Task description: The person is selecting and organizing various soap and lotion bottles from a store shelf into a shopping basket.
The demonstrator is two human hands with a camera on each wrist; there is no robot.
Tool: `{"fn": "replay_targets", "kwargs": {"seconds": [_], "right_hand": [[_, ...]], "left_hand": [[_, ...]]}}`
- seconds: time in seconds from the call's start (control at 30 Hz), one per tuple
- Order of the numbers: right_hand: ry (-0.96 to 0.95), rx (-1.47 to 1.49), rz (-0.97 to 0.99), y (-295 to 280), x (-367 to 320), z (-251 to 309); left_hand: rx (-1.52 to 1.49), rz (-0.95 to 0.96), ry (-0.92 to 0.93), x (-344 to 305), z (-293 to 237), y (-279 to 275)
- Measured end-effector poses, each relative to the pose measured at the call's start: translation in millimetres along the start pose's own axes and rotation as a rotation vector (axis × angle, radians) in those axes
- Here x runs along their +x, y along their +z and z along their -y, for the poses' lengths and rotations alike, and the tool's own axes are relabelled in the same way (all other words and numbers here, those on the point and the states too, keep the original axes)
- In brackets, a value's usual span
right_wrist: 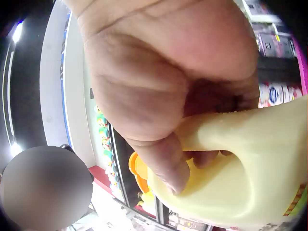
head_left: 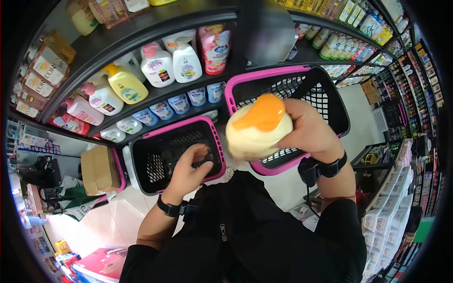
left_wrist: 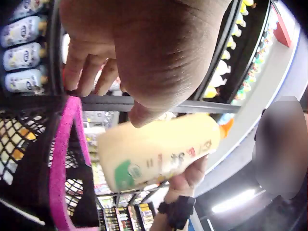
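Observation:
My right hand (head_left: 309,127) grips a large cream-yellow jug-like bottle (head_left: 257,141) with an orange cap (head_left: 268,112), held above the black basket with a pink rim (head_left: 273,73) on the right. In the right wrist view, the fingers (right_wrist: 168,168) curl round the moulded handle (right_wrist: 216,127) of the bottle. Printed text and a green patch show on the bottle (left_wrist: 159,154) in the left wrist view. My left hand (head_left: 189,172) hangs loosely curled and holds nothing, over the near side of the left basket (head_left: 218,146), apart from the bottle in the head view.
Dark shelves ahead carry white pump bottles (head_left: 158,66), a yellow pump bottle (head_left: 126,85) and a row of blue packs (head_left: 179,104). A cardboard box (head_left: 100,170) stands left of the baskets. Stacked white packs (head_left: 389,212) line the right side.

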State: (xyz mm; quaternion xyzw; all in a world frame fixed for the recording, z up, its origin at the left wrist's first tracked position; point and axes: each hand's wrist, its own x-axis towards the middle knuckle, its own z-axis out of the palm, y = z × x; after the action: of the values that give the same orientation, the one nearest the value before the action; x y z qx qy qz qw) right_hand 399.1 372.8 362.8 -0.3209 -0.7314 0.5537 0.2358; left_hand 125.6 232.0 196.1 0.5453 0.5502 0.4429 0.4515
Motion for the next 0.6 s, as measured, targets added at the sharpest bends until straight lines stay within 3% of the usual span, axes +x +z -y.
{"fn": "replay_targets", "kwargs": {"seconds": [0.07, 0.13, 0.2, 0.3, 0.43, 0.47, 0.5, 0.57, 0.6], "right_hand": [[0.138, 0.036, -0.023, -28, 0, -16], [0.228, -0.144, 0.018, -53, 12, -50], [0.256, -0.405, 0.185, -61, 26, -101], [0.306, -0.683, 0.406, -63, 36, -190], [0.348, -0.674, 0.566, -69, 42, -253], [0.412, -0.670, 0.588, -68, 43, -268], [0.454, -0.642, 0.648, -69, 45, -272], [0.535, -0.587, 0.767, -67, 50, -278], [0.538, -0.520, 0.861, -68, 52, -297]], "left_hand": [[0.031, -0.021, -0.152, -11, 26, 10], [0.316, 0.034, -0.203, -29, 46, 21], [0.406, 0.083, -0.267, -46, 88, 34], [0.391, 0.037, -0.604, -80, 151, 43], [0.524, -0.274, -0.878, -193, 247, 51], [0.317, -0.318, -1.104, -244, 287, 50], [0.702, 0.308, -1.123, -261, 284, 39], [0.820, 0.554, -1.011, -344, 287, 44], [0.850, 0.580, -0.962, -376, 283, 51]]}}
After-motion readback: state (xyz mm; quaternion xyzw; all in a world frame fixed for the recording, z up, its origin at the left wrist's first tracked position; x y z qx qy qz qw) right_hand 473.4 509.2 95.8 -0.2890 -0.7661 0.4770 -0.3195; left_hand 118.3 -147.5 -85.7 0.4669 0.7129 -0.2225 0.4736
